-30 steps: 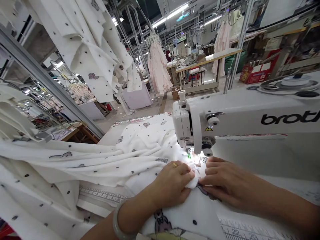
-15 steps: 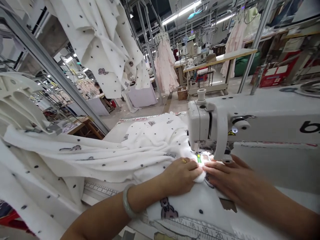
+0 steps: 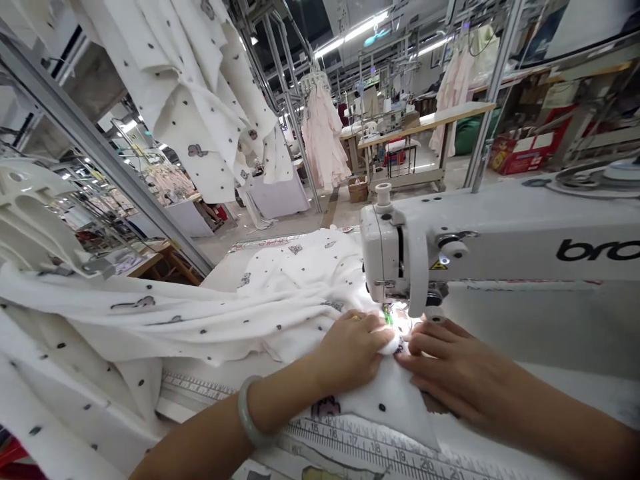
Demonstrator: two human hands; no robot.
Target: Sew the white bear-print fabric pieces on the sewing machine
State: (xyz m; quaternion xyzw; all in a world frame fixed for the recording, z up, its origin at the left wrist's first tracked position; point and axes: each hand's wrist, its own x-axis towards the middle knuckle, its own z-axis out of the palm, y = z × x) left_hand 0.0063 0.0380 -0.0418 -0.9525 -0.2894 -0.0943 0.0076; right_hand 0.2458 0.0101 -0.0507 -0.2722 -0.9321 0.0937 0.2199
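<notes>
White fleecy fabric (image 3: 280, 327) with dark dots and small bear prints lies bunched across the sewing table, and part of it runs under the head of a white sewing machine (image 3: 500, 233). Just left of the lit needle area, my left hand (image 3: 353, 350) is closed on a fold of this fabric, a bangle on its wrist. My right hand (image 3: 450, 363) is at the fabric's edge on the other side, its fingers bent and its thumb side against the cloth. Beside the presser foot shows a small green piece (image 3: 388, 316). The fingertips partly hide the cloth there.
A printed ruler strip (image 3: 360, 443) runs along the table's front. At the left, a white plastic clamp hanger (image 3: 40, 213) holds fabric; more printed fabric (image 3: 200, 100) hangs above. Metal posts, pink garments (image 3: 323, 127) and other worktables stand beyond.
The fabric has shifted toward the machine, and the front bear print is now partly behind my left forearm. My right fingers are more bent. The view has turned slightly right.
</notes>
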